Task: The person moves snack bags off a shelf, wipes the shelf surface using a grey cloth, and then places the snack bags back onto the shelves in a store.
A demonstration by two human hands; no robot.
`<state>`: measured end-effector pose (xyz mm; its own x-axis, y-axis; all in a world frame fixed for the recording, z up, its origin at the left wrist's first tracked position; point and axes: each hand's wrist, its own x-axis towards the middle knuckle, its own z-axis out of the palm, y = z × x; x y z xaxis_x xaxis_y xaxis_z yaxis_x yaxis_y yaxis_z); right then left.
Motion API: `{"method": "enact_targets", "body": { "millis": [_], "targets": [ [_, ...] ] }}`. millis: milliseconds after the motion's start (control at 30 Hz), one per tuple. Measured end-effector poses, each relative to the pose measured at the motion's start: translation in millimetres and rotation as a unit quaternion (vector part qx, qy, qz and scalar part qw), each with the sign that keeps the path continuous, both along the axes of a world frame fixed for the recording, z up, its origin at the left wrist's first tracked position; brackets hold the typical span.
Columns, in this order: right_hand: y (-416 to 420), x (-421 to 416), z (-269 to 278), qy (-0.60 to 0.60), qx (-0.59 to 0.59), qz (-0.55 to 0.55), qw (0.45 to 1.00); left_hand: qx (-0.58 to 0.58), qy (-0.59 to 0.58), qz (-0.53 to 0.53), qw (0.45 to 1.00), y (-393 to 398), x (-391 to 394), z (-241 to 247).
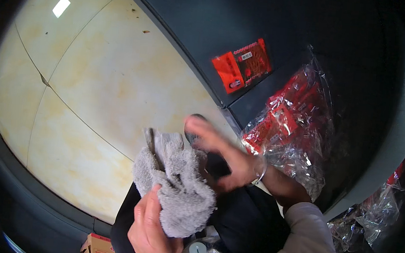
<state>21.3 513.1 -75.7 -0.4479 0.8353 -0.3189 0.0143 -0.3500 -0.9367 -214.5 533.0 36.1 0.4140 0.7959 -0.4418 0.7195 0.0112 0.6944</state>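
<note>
A grey, fluffy cloth (186, 208) hangs bunched in front of me, above my knees and the floor. My left hand (152, 230) grips it from the lower left, with the fingers pressed into the pile. Just right of the cloth, my right hand (230, 161) is blurred by motion, its thumb and fingers spread and nothing seen in its grasp. A pale bracelet (263, 171) circles that wrist. Whether the right thumb touches the cloth's edge, I cannot tell.
On the dark padded seat (184, 2) lies a red-orange packet (242, 65). A clear plastic bag (290, 116) of red packets rests beside my right forearm. More clear plastic (379, 214) sits at far right. A cardboard box (101, 249) stands on the tiled floor's (91, 116) near side.
</note>
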Motion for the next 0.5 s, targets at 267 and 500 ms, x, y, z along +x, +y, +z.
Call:
{"method": "enact_targets", "body": {
  "millis": [267, 500],
  "targets": [
    [50.9, -9.0, -30.0, -0.022, 0.103, -0.122, 0.987, 0.098, -0.07, 0.046, 0.992, 13.5, 0.9, 11.2],
    [179.6, 168.7, -74.8, -0.541, 0.293, -0.366, 0.698, 0.003, -0.135, 0.074, 0.988, 11.5, -11.7, 9.2]
  ]
}}
